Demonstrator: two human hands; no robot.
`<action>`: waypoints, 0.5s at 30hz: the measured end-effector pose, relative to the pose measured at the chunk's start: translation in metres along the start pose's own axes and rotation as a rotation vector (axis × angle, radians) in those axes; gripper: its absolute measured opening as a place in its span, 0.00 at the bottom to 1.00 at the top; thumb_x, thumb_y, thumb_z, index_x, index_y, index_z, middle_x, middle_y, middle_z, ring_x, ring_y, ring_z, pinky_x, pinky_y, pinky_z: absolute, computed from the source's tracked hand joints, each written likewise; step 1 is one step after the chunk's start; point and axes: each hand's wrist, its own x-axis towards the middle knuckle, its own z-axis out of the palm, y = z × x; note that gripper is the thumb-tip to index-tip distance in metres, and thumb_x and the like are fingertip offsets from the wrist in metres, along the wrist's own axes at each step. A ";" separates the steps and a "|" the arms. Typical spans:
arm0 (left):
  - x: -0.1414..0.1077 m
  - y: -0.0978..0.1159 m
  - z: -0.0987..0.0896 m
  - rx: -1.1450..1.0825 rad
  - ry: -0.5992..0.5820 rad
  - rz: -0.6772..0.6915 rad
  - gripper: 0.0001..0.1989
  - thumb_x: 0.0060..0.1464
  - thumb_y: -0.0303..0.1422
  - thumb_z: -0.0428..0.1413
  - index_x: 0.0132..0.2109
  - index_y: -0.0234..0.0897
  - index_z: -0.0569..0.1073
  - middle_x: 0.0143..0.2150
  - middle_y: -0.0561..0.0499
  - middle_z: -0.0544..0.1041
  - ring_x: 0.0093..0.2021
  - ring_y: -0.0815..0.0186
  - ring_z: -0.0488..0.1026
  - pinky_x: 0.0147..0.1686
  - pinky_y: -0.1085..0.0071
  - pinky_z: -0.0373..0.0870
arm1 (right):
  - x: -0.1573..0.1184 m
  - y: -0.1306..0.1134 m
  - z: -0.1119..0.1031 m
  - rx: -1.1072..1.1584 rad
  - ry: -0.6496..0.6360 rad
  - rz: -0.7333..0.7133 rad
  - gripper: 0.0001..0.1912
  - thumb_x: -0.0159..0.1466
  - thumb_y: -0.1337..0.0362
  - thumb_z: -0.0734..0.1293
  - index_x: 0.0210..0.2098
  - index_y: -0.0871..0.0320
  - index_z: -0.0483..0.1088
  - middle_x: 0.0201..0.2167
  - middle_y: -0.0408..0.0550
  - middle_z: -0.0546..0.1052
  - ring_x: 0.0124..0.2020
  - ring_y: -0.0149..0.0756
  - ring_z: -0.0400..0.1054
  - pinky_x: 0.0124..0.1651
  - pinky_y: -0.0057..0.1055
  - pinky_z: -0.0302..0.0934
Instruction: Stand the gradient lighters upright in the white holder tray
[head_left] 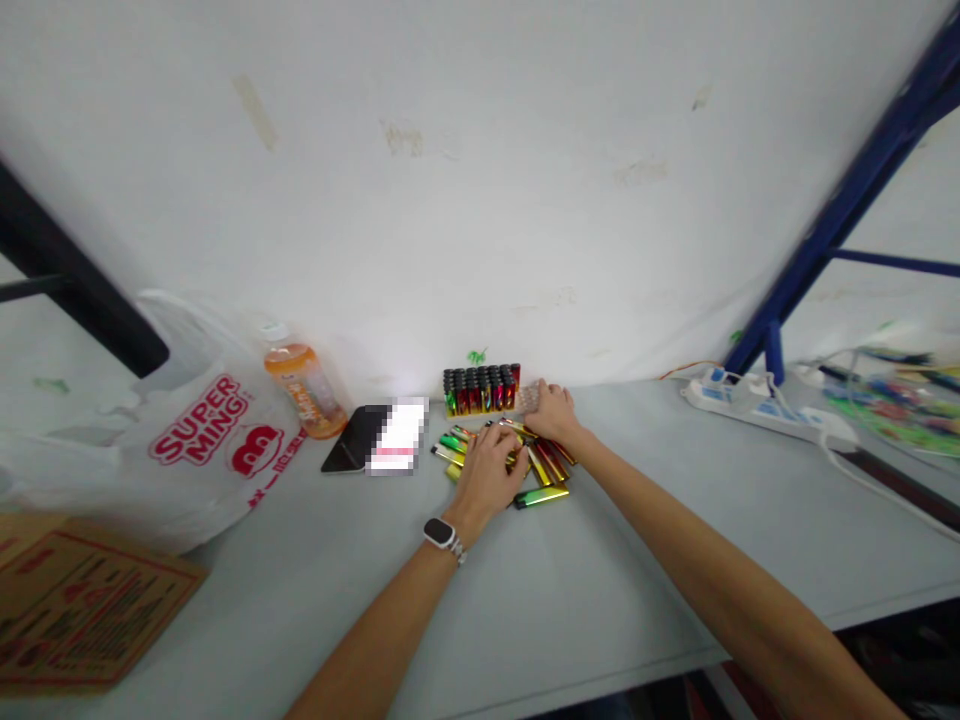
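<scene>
Shiny multicoloured lighters [480,390] stand upright in close rows in a tray against the wall. The tray's right part [528,398] shows bare pale slots. My right hand [553,412] is closed at that right end, fingers bent around the tray's edge; its fingertips are partly hidden. In front lies a loose heap of lighters [546,462] in gold, red and green. My left hand [491,465] reaches over the heap with fingers curled down among the lighters, seemingly closed on one that the hand mostly covers. A green lighter [541,496] lies apart at the heap's near side.
Left of the heap are a dark phone [356,440] beside a blurred-out patch, an orange drink bottle [304,385], a white plastic bag [217,440] and a cardboard box [90,600]. A power strip [772,408] with cables lies right, near a blue metal post [832,215].
</scene>
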 end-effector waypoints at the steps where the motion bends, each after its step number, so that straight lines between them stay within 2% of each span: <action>1: 0.000 0.000 0.000 0.003 -0.003 -0.002 0.08 0.61 0.33 0.52 0.34 0.38 0.72 0.44 0.47 0.74 0.48 0.58 0.69 0.52 0.56 0.63 | 0.000 -0.001 -0.001 0.000 -0.010 -0.002 0.47 0.54 0.59 0.65 0.67 0.77 0.50 0.59 0.73 0.66 0.63 0.58 0.58 0.67 0.46 0.40; 6: -0.001 0.001 -0.002 0.014 -0.012 -0.002 0.07 0.61 0.33 0.52 0.34 0.38 0.71 0.44 0.47 0.74 0.48 0.58 0.69 0.51 0.56 0.63 | -0.003 -0.014 -0.004 0.007 -0.057 -0.028 0.45 0.54 0.60 0.65 0.66 0.79 0.52 0.59 0.73 0.67 0.63 0.57 0.58 0.68 0.47 0.38; 11: -0.002 0.001 -0.005 0.014 -0.013 0.002 0.08 0.62 0.33 0.51 0.34 0.38 0.71 0.43 0.48 0.74 0.47 0.58 0.69 0.50 0.58 0.65 | -0.005 -0.026 -0.003 0.042 -0.065 -0.044 0.40 0.54 0.62 0.65 0.63 0.77 0.58 0.59 0.74 0.67 0.63 0.58 0.59 0.68 0.46 0.41; 15: -0.002 0.002 -0.004 -0.002 -0.002 0.008 0.08 0.61 0.32 0.52 0.34 0.38 0.71 0.43 0.47 0.74 0.47 0.58 0.69 0.50 0.58 0.65 | -0.004 -0.028 -0.003 0.064 -0.075 -0.041 0.36 0.57 0.64 0.63 0.62 0.77 0.59 0.60 0.74 0.66 0.63 0.57 0.58 0.67 0.45 0.41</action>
